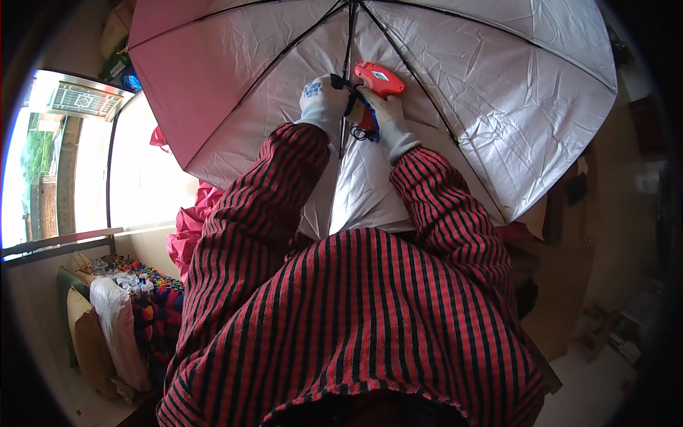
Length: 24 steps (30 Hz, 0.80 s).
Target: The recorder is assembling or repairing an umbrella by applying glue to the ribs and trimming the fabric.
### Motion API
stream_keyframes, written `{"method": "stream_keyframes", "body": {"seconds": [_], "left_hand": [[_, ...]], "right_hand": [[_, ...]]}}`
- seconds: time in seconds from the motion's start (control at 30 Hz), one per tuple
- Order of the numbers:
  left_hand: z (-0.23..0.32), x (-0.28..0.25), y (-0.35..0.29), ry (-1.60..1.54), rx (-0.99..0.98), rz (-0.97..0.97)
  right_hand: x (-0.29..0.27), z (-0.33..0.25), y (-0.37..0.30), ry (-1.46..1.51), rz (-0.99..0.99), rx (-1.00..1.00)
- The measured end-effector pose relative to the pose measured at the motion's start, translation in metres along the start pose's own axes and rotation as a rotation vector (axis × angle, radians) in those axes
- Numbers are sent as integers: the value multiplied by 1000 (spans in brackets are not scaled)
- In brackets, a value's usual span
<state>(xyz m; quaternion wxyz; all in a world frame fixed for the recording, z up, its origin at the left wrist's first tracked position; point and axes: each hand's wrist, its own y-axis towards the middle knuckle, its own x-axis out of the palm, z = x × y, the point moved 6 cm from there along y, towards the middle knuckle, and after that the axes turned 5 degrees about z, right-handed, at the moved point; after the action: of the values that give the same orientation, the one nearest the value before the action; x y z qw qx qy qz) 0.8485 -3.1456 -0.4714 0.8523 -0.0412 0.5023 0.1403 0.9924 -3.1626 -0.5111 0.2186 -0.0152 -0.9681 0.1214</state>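
Note:
An open umbrella (491,92) spreads before me, showing its silvery lining, black ribs and dark central shaft (350,43). My left hand (322,103), in a pale glove with blue print, is closed around a dark part beside the shaft; the fingertips are partly hidden. My right hand (388,117), also gloved, grips a red plastic hand tool (382,79) with a pale label. Its exact kind is not clear. Red, blue and black parts and a dark loop (361,133) show between my hands, close to the shaft.
Crumpled pink-red fabric (192,228) hangs at the left below the canopy. Further left stand stuffed sacks (114,313) and a multicoloured heap (153,285) near a bright window (64,156). A brown board-like surface (562,292) lies to the right.

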Motion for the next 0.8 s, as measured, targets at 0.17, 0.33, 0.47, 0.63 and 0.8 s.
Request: {"method": "stream_keyframes", "body": {"seconds": [0.17,0.33,0.47,0.63,0.8], "left_hand": [[-5,1,-3,-132,28,30],[-1,-6,0,-165,51,47],[1,-5,3,-125,33,35],[6,-5,-1,-95,13,58],[4,-2,2,-85,5,44]], "right_hand": [[-9,16,9,-54,101,19],[-4,20,11,90,51,-25],[1,15,5,118,27,-35],[3,10,4,63,-33,-109],[0,11,6,4,41,-138]]}}
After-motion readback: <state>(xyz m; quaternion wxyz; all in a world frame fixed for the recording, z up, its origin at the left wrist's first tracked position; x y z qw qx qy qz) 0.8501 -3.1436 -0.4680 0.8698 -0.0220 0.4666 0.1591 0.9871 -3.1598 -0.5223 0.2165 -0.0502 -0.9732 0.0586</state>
